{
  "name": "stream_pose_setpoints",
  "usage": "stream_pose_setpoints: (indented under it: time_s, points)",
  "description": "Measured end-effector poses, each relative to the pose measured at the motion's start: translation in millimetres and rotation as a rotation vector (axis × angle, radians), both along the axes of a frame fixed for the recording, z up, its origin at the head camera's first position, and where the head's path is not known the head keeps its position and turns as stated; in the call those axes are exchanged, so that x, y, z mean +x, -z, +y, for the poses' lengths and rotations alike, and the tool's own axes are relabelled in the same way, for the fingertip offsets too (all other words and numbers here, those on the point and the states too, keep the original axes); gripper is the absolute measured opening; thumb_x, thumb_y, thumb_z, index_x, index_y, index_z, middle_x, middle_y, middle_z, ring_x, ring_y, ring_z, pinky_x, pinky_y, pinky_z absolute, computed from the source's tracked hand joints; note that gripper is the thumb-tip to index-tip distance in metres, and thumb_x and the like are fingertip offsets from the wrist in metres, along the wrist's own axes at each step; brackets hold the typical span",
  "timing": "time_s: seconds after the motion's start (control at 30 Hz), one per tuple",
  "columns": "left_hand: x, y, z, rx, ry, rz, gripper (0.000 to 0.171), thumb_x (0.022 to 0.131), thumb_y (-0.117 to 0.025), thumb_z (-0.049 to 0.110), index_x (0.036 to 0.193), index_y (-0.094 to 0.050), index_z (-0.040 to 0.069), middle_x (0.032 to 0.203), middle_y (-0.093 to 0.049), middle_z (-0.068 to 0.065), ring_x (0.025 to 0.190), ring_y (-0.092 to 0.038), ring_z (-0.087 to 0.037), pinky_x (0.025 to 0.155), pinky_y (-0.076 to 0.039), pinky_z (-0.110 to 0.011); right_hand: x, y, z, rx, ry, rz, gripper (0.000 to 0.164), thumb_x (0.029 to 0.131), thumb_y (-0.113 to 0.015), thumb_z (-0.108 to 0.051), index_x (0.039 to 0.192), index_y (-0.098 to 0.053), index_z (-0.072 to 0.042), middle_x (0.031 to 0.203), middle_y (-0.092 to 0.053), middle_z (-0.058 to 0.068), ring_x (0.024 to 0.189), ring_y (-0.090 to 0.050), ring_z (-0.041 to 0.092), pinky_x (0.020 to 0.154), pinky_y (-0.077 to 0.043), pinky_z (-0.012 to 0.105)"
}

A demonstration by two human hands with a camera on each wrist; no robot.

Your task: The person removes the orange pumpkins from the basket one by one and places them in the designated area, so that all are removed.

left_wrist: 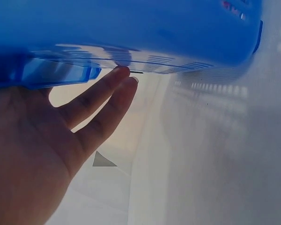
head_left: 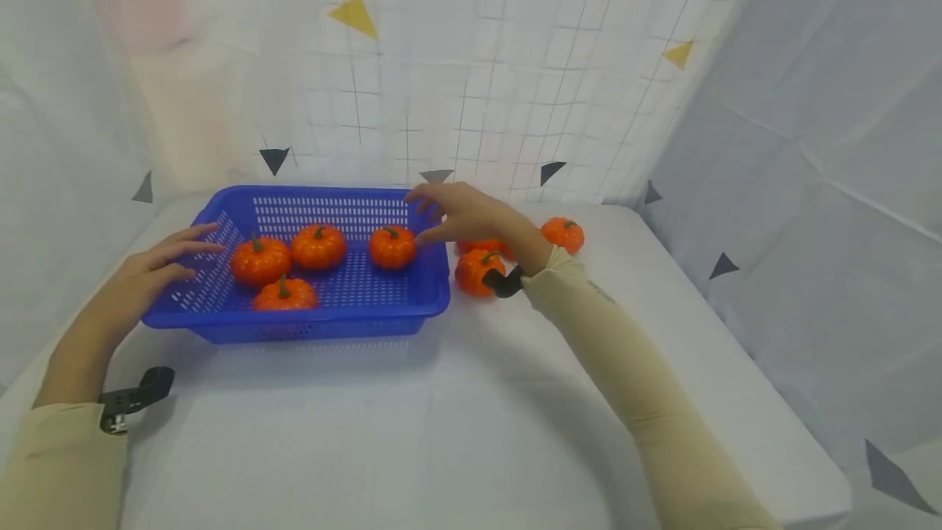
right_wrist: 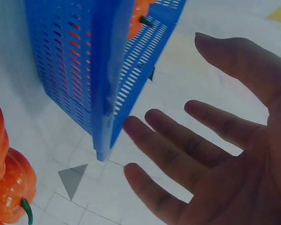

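A blue plastic basket (head_left: 383, 312) with slotted walls stands on the white table, holding several small orange pumpkins (head_left: 319, 247) with green stems. At its left side is my left hand (head_left: 143, 280), fingers extended over the rim; in the left wrist view two fingertips (left_wrist: 122, 72) reach the basket wall (left_wrist: 145, 33), and whether they touch it I cannot tell. My right hand (head_left: 467, 215) hovers by the right rim with spread fingers and holds nothing. In the right wrist view its palm (right_wrist: 234, 187) faces the basket's edge (right_wrist: 103, 93).
More orange pumpkins (head_left: 478, 272) lie on the table right of the basket, partly hidden by my right wrist; one pumpkin (head_left: 562, 235) sits farther right. White sheeting (head_left: 530, 64) with grid lines and triangle marks rises behind the table (head_left: 353, 440) and along its sides.
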State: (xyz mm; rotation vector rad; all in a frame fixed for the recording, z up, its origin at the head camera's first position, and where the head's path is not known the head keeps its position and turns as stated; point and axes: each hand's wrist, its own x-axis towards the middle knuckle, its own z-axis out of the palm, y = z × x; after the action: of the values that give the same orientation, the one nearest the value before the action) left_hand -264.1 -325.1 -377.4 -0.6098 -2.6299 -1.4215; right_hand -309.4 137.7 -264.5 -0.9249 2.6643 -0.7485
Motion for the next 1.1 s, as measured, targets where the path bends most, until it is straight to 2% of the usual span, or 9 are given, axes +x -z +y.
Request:
stream_pose_setpoints:
  time_s: [0.07, 0.17, 0.27, 0.5, 0.63, 0.77, 0.87, 0.93, 1.1]
  points:
    - [-0.4, 0.8, 0.0, 0.004, 0.004, 0.004, 0.041, 0.111, -0.040, 0.010, 0.149, -0.056, 0.008, 0.170, -0.028, 0.003, 0.157, -0.010, -0.014, 0.120, -0.004, -0.068, -3.8, 3.2, -4.4, 0.026, -0.020, 0.021, 0.063, 0.095, -0.077, -0.024, 0.151, -0.050, -0.012, 0.137, -0.062, 0.009, 0.126, -0.060, 0.030, 0.092, -0.057, 0.036]
    - [-1.3, 2.5, 1.3, 0.005, 0.011, 0.017, 0.041, 0.111, -0.040, 0.009, 0.149, -0.057, 0.009, 0.169, -0.029, 0.004, 0.156, -0.012, -0.013, 0.124, -0.009, -0.049, -8.7, 8.5, -12.7, 0.070, -0.032, 0.049, 0.062, 0.096, -0.077, -0.024, 0.151, -0.050, -0.012, 0.139, -0.062, 0.010, 0.125, -0.060, 0.026, 0.103, -0.051, 0.037]
    - [-1.5, 3.6, 2.6, 0.000, 0.013, 0.027, 0.041, 0.111, -0.041, 0.009, 0.149, -0.058, 0.010, 0.169, -0.030, 0.006, 0.154, -0.015, -0.006, 0.119, -0.014, -0.029, -14.0, 14.0, -21.7, 0.104, -0.054, 0.066, 0.063, 0.095, -0.077, -0.021, 0.150, -0.050, -0.010, 0.142, -0.060, 0.013, 0.128, -0.057, 0.028, 0.107, -0.048, 0.040]
    - [0.8, 0.2, 2.2, -0.018, 0.012, 0.029, 0.041, 0.111, -0.041, 0.008, 0.148, -0.059, 0.011, 0.169, -0.029, 0.007, 0.155, -0.013, -0.009, 0.120, -0.010, -0.031, -24.0, 24.2, -42.6, 0.215, -0.088, 0.118, 0.065, 0.095, -0.076, -0.018, 0.153, -0.049, -0.006, 0.153, -0.052, 0.010, 0.141, -0.044, 0.025, 0.118, -0.035, 0.039]
    - [1.1, 0.6, -0.8, -0.030, 0.018, 0.056, 0.042, 0.110, -0.041, 0.006, 0.147, -0.060, 0.014, 0.168, -0.030, 0.011, 0.154, -0.014, -0.007, 0.116, -0.011, -0.024, -31.5, 33.9, -52.6, 0.290, -0.054, 0.119, 0.067, 0.095, -0.076, -0.019, 0.154, -0.047, -0.008, 0.152, -0.052, 0.008, 0.140, -0.045, 0.025, 0.116, -0.038, 0.041]
    - [2.1, 1.8, -2.3, -0.049, 0.007, 0.048, 0.043, 0.111, -0.040, 0.009, 0.148, -0.059, 0.015, 0.169, -0.028, 0.008, 0.154, -0.013, -0.007, 0.110, -0.014, -0.018, -38.2, 45.8, -59.2, 0.360, -0.034, 0.129, 0.068, 0.095, -0.076, -0.022, 0.155, -0.046, -0.010, 0.148, -0.056, 0.006, 0.135, -0.050, 0.024, 0.114, -0.041, 0.040]
    - [2.9, 2.3, -2.0, -0.053, 0.000, 0.035, 0.042, 0.111, -0.040, 0.010, 0.149, -0.059, 0.017, 0.169, -0.027, 0.007, 0.156, -0.013, -0.011, 0.112, -0.014, -0.020, -40.4, 52.3, -61.7, 0.416, -0.036, 0.155, 0.067, 0.095, -0.075, -0.029, 0.153, -0.047, -0.010, 0.143, -0.059, 0.006, 0.133, -0.052, 0.023, 0.119, -0.033, 0.044]
    - [2.8, 1.8, -1.6, -0.041, 0.002, 0.028, 0.042, 0.111, -0.040, 0.010, 0.149, -0.059, 0.016, 0.170, -0.027, 0.006, 0.156, -0.011, -0.014, 0.119, -0.012, -0.031, -40.9, 54.9, -62.4, 0.447, -0.039, 0.177, 0.063, 0.094, -0.075, -0.031, 0.148, -0.050, -0.010, 0.137, -0.063, 0.006, 0.128, -0.055, 0.023, 0.120, -0.027, 0.047]
    - [1.5, -0.6, -0.1, -0.031, 0.003, 0.016, 0.042, 0.111, -0.039, 0.011, 0.150, -0.057, 0.013, 0.170, -0.026, 0.003, 0.157, -0.010, -0.015, 0.123, -0.009, -0.047, -41.6, 57.7, -61.6, 0.499, -0.017, 0.211, 0.058, 0.093, -0.076, -0.033, 0.141, -0.053, -0.012, 0.126, -0.066, 0.003, 0.121, -0.058, 0.021, 0.124, -0.017, 0.049]
